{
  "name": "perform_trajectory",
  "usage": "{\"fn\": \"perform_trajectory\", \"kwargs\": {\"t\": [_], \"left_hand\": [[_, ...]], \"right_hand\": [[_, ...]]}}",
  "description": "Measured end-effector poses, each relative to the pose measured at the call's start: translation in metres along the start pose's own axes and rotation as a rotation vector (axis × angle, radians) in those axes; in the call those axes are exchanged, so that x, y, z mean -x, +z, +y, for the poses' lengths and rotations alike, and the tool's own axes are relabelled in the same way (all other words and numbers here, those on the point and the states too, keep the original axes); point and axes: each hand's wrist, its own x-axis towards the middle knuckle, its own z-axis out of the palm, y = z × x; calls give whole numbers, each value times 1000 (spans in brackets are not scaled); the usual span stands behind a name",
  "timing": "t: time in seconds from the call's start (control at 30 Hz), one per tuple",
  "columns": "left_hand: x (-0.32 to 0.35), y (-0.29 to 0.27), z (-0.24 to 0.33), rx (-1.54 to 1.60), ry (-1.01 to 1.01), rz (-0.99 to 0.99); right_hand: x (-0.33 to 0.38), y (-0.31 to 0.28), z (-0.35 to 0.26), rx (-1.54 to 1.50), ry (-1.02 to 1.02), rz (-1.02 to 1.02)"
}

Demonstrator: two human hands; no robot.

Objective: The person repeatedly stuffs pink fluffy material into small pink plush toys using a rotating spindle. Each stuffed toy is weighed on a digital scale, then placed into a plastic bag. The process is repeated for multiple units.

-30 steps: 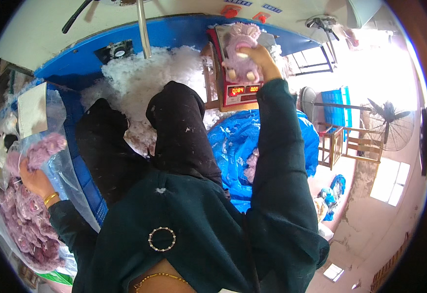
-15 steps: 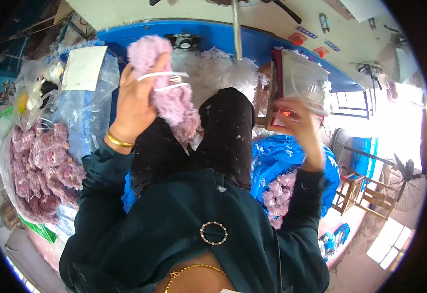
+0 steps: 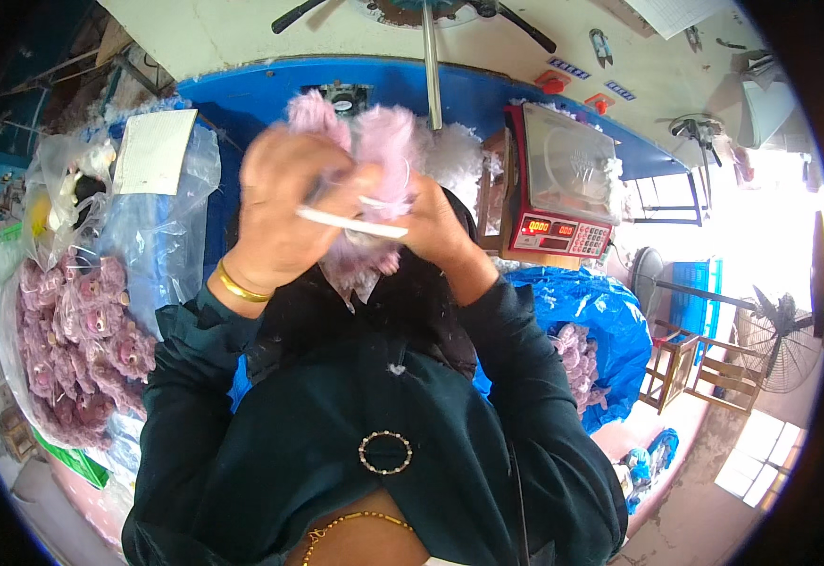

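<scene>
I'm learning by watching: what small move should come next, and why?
Perhaps ease the white strip clear of the pink plush: it crosses in front of the fur, and both the left hand and right hand are at the plush.

blown-out daylight (image 3: 775, 226) at far right, gridded window (image 3: 761, 457) in worn patchy wall (image 3: 690, 453), pale pink floor (image 3: 610, 439), standing fan (image 3: 779, 335) with wire cage, slatted wooden chair (image 3: 725, 380), blue crates (image 3: 701, 272) near fan, dim cluttered corner (image 3: 39, 66) upper left, image edges dark
</scene>
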Motion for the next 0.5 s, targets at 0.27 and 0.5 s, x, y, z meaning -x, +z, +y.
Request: {"fn": "perform_trajectory", "kwargs": {"t": [0.27, 0.5], "left_hand": [[22, 27, 9, 1445, -851, -281], [26, 54, 24, 1526, -850, -227]], "right_hand": [[8, -20, -26, -386, 236, -84], [27, -37, -39, 176, 282, -102]]}}
